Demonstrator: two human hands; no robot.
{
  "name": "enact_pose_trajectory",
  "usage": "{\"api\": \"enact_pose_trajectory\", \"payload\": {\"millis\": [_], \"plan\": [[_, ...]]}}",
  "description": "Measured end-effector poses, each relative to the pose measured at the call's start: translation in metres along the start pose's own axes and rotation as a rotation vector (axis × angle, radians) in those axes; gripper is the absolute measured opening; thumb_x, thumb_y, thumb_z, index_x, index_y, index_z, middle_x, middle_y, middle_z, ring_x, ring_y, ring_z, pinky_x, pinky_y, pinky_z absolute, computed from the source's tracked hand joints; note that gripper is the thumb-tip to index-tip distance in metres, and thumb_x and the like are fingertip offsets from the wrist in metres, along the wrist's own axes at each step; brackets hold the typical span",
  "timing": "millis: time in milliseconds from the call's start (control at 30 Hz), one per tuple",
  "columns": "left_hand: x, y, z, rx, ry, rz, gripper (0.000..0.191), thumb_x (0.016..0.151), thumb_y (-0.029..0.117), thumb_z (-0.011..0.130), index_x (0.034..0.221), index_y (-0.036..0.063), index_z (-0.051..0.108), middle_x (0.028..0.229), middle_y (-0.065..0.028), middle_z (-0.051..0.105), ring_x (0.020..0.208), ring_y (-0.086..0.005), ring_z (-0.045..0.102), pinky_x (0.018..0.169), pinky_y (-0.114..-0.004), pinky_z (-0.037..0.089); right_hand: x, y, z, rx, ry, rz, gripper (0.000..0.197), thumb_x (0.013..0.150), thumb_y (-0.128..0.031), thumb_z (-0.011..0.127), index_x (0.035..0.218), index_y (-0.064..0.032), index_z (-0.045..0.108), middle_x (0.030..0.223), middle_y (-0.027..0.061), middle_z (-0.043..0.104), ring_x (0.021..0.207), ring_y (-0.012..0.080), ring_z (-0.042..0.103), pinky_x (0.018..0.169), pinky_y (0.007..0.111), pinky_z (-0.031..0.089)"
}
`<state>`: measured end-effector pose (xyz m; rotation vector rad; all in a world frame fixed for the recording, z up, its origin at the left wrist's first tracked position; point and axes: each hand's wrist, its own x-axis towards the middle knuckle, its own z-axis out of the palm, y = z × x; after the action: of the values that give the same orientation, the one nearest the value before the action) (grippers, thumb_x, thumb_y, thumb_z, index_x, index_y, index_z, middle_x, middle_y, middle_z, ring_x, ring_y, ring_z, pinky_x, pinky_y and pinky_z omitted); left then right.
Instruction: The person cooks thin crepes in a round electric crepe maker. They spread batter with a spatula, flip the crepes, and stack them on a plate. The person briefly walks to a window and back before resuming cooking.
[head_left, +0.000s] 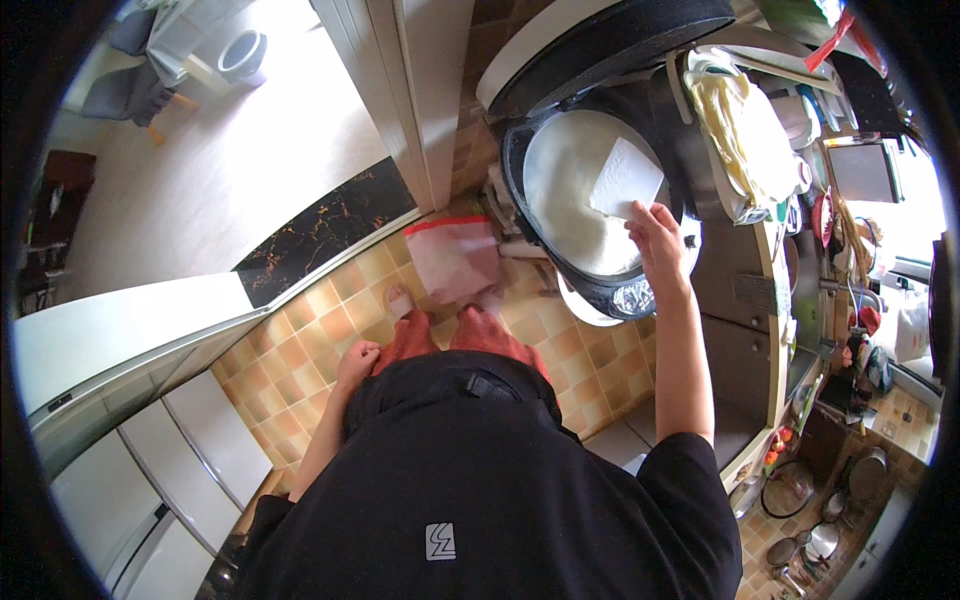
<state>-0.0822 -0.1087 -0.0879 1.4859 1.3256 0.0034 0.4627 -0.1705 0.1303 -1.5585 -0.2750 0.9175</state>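
Observation:
My right hand (658, 238) pinches a thin white scraper card (628, 180) by its lower corner. The card is tilted over the open round bowl of a black-and-white countertop appliance (517, 202), and bits of white stuff cling to it. A smooth, pale dough-like mass (574, 202) fills the bowl; whether the card touches it I cannot tell. Hinged up behind the bowl stands the appliance's thick lid (615, 56). My left hand (360, 361) hangs beside my left thigh, fingers curled, with nothing seen in it.
A pinkish bag with a red top edge (454, 255) is on the tiled floor by my feet. The crowded counter to my right bears a yellow-and-white cloth-like item (731, 135). A white door frame (412, 105) rises ahead; white cabinets (172, 465) are at left.

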Motion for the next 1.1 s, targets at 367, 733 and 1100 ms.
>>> {"api": "enact_pose_trajectory", "payload": {"millis": [367, 733, 1100], "plan": [[-0.006, 0.015, -0.001, -0.017, 0.014, -0.054, 0.027, 0.081, 0.024, 0.060, 0.097, 0.0029, 0.066, 0.085, -0.0092, 0.068, 0.080, -0.0174, 0.065, 0.073, -0.029, 0.050, 0.038, 0.010, 0.013, -0.488, 0.119, -0.022, 0.026, 0.081, -0.024, 0.073, 0.088, -0.0023, 0.060, 0.069, 0.0021, 0.059, 0.055, 0.0082, 0.058, 0.045, 0.020, 0.035], [-0.001, 0.017, -0.001, 0.009, -0.017, -0.080, 0.029, 0.080, 0.025, 0.061, 0.098, 0.0023, 0.065, 0.085, -0.0092, 0.068, 0.081, -0.0180, 0.064, 0.073, -0.029, 0.050, 0.018, -0.036, 0.017, -1.199, 0.382, -0.958, 0.011, 0.088, -0.015, 0.060, 0.094, -0.0065, 0.061, 0.086, 0.0100, 0.065, 0.072, 0.0220, 0.064, 0.062, 0.032, 0.050], [0.015, -0.012, -0.001, -0.056, -0.061, -0.039, 0.031, 0.082, 0.028, 0.060, 0.099, 0.0034, 0.066, 0.090, -0.0108, 0.068, 0.084, -0.0192, 0.064, 0.076, -0.031, 0.050, -0.016, 0.011, 0.025, -1.662, -0.122, -1.016, 0.029, 0.081, -0.008, 0.051, 0.107, -0.0063, 0.061, 0.108, 0.0092, 0.063, 0.092, 0.0237, 0.059, 0.083, 0.036, 0.045]]}}
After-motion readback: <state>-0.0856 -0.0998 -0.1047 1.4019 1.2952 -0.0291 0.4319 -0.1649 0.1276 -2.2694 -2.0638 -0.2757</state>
